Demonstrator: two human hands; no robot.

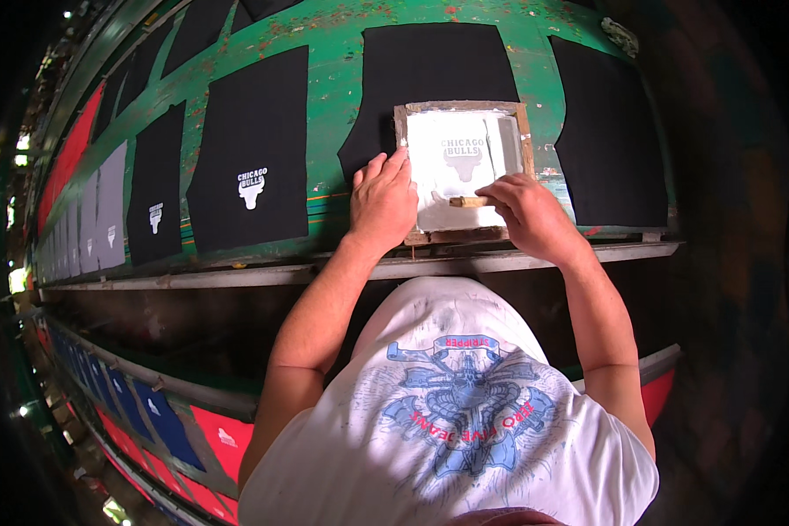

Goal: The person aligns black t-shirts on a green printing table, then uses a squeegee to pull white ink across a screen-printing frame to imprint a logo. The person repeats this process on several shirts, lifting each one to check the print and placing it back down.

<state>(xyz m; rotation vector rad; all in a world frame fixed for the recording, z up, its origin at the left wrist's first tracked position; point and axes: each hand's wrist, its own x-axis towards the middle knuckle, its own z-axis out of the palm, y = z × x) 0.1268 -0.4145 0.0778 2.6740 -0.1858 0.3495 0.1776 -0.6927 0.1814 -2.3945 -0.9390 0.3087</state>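
A wooden-framed printing screen (461,107) lies over a black fabric panel (438,66) on the green table. Its pale mesh carries a stencil of lettering above a bull's head. My left hand (384,202) grips the left side of the frame, fingers pointing away from me. In my right hand (535,217) is a squeegee with a wooden handle (468,202), held low on the mesh, below the stencil. My fingers cover the handle's right end. The squeegee's blade cannot be made out.
Black panels with white prints (252,188) lie to the left, with grey (111,206) and red ones farther along. A plain black panel (607,140) lies to the right. A metal rail (324,273) borders the table's near edge. Behind me, another table holds blue and red panels (223,434).
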